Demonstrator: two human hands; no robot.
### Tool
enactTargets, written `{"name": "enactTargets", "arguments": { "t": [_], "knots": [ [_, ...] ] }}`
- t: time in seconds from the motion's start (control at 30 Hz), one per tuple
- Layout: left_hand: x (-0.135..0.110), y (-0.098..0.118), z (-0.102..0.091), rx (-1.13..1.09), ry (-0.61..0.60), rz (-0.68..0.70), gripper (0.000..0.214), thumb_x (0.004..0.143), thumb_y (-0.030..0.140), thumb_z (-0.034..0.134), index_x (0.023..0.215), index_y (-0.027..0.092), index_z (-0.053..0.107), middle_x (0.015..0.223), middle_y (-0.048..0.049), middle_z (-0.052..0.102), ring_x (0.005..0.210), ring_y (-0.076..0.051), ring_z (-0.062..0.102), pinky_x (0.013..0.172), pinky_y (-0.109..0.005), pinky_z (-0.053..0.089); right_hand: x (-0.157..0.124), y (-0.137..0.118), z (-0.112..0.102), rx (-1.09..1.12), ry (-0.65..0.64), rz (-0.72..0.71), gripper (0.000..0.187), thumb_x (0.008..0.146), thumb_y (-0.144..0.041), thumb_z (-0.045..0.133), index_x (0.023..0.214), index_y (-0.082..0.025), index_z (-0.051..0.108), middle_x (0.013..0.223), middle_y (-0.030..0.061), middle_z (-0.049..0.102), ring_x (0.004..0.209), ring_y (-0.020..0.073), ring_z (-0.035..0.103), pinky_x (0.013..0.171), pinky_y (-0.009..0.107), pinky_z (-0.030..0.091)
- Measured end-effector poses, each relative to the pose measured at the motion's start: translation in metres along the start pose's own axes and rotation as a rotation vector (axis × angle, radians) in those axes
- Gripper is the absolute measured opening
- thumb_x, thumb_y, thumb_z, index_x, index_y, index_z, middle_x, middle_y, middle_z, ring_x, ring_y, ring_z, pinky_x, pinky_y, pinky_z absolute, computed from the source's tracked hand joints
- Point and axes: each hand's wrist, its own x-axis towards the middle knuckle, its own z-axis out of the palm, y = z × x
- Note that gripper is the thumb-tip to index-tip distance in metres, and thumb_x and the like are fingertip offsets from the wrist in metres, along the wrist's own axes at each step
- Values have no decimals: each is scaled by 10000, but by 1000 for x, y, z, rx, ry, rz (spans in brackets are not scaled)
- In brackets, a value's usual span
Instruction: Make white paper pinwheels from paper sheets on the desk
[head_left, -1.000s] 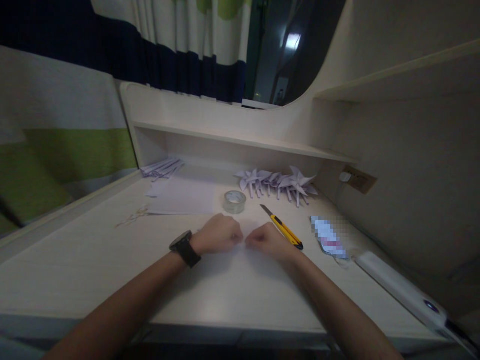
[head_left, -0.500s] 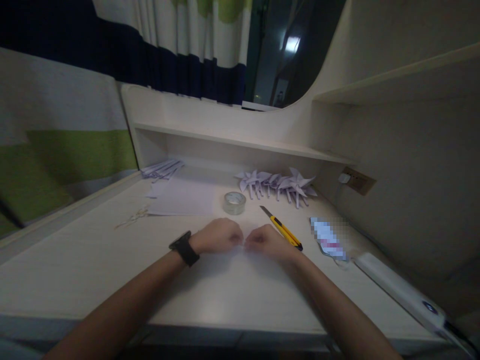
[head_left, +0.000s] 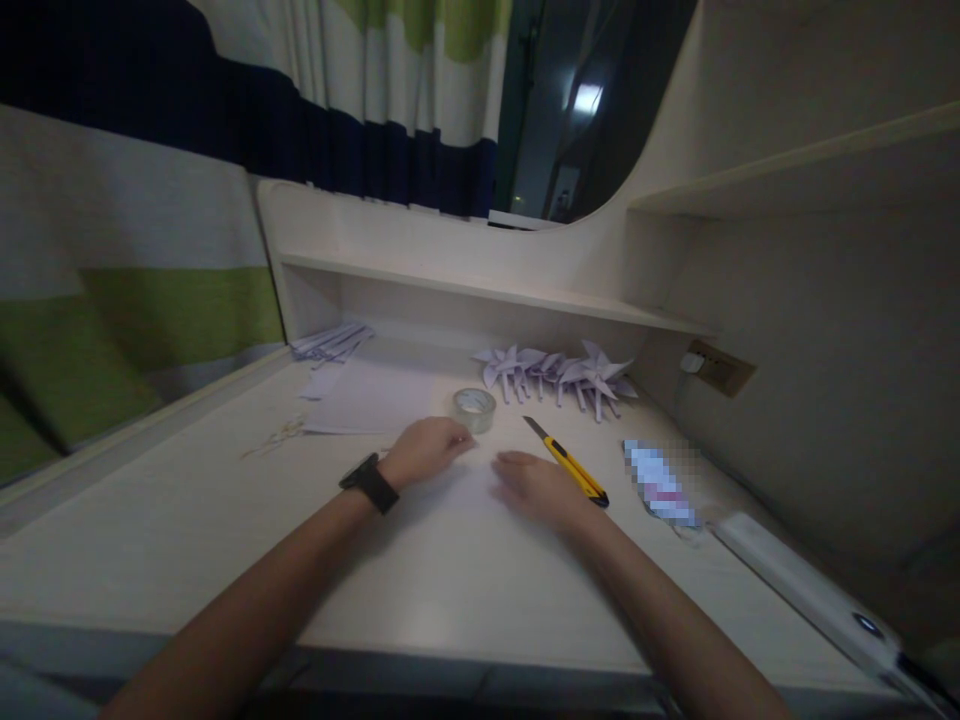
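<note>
My left hand [head_left: 426, 452], with a dark watch [head_left: 370, 482] on its wrist, pinches the edge of what looks like a white piece of paper [head_left: 474, 482]. The paper barely stands out from the pale desk. Apart from it, to the right, my right hand [head_left: 541, 490] has its fingers stretched out, slightly blurred, with nothing visible in them. A roll of clear tape [head_left: 474, 412] stands just beyond my left fingertips. Beside my right hand lies a yellow utility knife [head_left: 571, 468], its blade showing.
Several white paper pinwheels [head_left: 555, 372] lie at the back under the shelf [head_left: 480, 285]. White sheets [head_left: 375, 395] and paper strips [head_left: 334, 343] lie back left, near thin string-like pieces [head_left: 277, 437]. A phone [head_left: 660, 485] and a white power strip [head_left: 802, 580] are at right.
My hands, close together before, are now apart. The left fingertips have moved up and slightly left; the right fingers have loosened from a pinch. The view has shifted slightly.
</note>
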Motion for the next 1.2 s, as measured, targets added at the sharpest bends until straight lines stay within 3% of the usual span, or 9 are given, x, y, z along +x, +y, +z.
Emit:
{"name": "enactTargets", "arguments": {
  "t": [0.13, 0.33, 0.43, 0.57, 0.67, 0.87, 1.07, 1.13, 1.2],
  "knots": [
    [2, 0, 1, 54, 67, -39, 309, 923, 352, 410, 851, 167, 646, 854, -81, 666, 806, -195, 601, 709, -273, 392, 12, 10, 16, -45, 56, 74, 394, 921, -395, 426, 1221, -182, 565, 1331, 122, 520, 1235, 237, 461, 1007, 335, 355],
    [1, 4, 5, 31, 44, -21, 279, 917, 346, 422, 822, 160, 608, 779, -69, 650, 721, -193, 583, 639, -271, 372, 27, 12, 27, -55, 222, 103, 312, 920, -303, 431, 1083, -135, 637, 1154, 140, 630, 1159, 239, 502, 1032, 361, 319],
    [1, 8, 5, -66, -51, 64, 252, 903, 288, 435, 809, 156, 629, 773, -59, 657, 706, -179, 582, 623, -255, 371, 25, 4, 25, 164, 333, 125, 289, 901, -287, 455, 1024, -149, 677, 1032, 106, 687, 1017, 221, 580, 931, 330, 403],
    [1, 14, 2, -169, -170, 157, 249, 878, 231, 444, 773, 136, 649, 768, -66, 663, 727, -166, 583, 652, -241, 392, 21, -5, 22, 552, 303, 204, 269, 851, -318, 504, 840, -158, 720, 801, 55, 720, 752, 194, 632, 698, 278, 465],
    [0, 16, 0, -226, -226, 154, 260, 872, 245, 449, 757, 128, 650, 715, -57, 656, 678, -153, 580, 629, -233, 394, 21, -5, 21, 722, 321, 227, 254, 819, -289, 505, 763, -145, 707, 735, 44, 705, 705, 177, 625, 658, 257, 461],
    [-1, 18, -3, -352, -248, 64, 182, 819, 249, 506, 840, 121, 635, 686, -38, 669, 628, -146, 598, 573, -219, 393, 21, -3, 26, 673, 264, 225, 186, 762, -293, 602, 706, -137, 685, 659, 40, 687, 601, 140, 580, 571, 228, 426],
    [-1, 18, -6, -409, -289, 49, 210, 814, 272, 510, 820, 119, 654, 624, -32, 651, 576, -143, 596, 544, -216, 397, 19, -2, 25, 799, 117, 294, 240, 803, -330, 555, 690, -133, 633, 578, 19, 637, 429, 92, 458, 434, 209, 326],
    [-2, 17, -5, -421, -275, 27, 210, 815, 279, 519, 836, 115, 649, 605, -27, 639, 554, -142, 596, 535, -217, 401, 16, 5, 15, 728, 127, 316, 239, 811, -329, 547, 693, -137, 627, 609, 30, 643, 476, 107, 496, 460, 217, 341],
    [-3, 16, -4, -419, -257, 9, 205, 818, 269, 522, 888, 118, 640, 616, -20, 640, 540, -138, 599, 542, -219, 407, 11, 16, 1, 499, 205, 403, 234, 830, -311, 521, 715, -142, 634, 674, 60, 662, 592, 144, 569, 521, 233, 369]
  ]
}}
